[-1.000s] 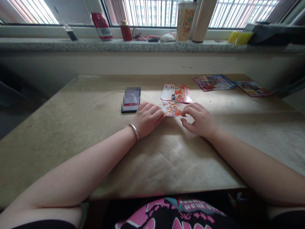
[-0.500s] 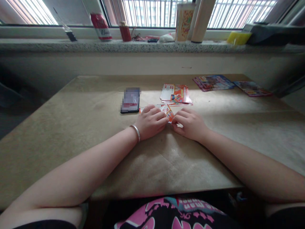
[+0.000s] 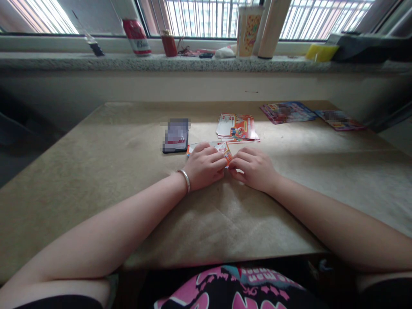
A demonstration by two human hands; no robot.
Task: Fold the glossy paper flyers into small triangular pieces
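A white and orange printed paper card (image 3: 223,148) lies on the table, mostly covered by my hands. My left hand (image 3: 207,166), with a silver bangle at its wrist, is closed over the card, its fingers bent and pressed on it. At the card's right corner, my right hand (image 3: 252,167) pinches the edge between thumb and fingers. The two hands nearly touch at the fingertips. Just beyond them sits a stack of similar orange and white cards (image 3: 240,127). A dark phone (image 3: 176,135) lies left of the card, close to its left end.
Colourful printed sheets (image 3: 288,112) lie at the back right, with another pile (image 3: 339,120) beside them. On the granite sill (image 3: 193,64) stand a red and white can (image 3: 137,37), a red bottle (image 3: 169,44), a patterned cup (image 3: 249,32) and a yellow item (image 3: 322,52).
My right hand has shifted slightly left, closer to my left hand, along with the card's right corner. The phone and the stacks stay in place.
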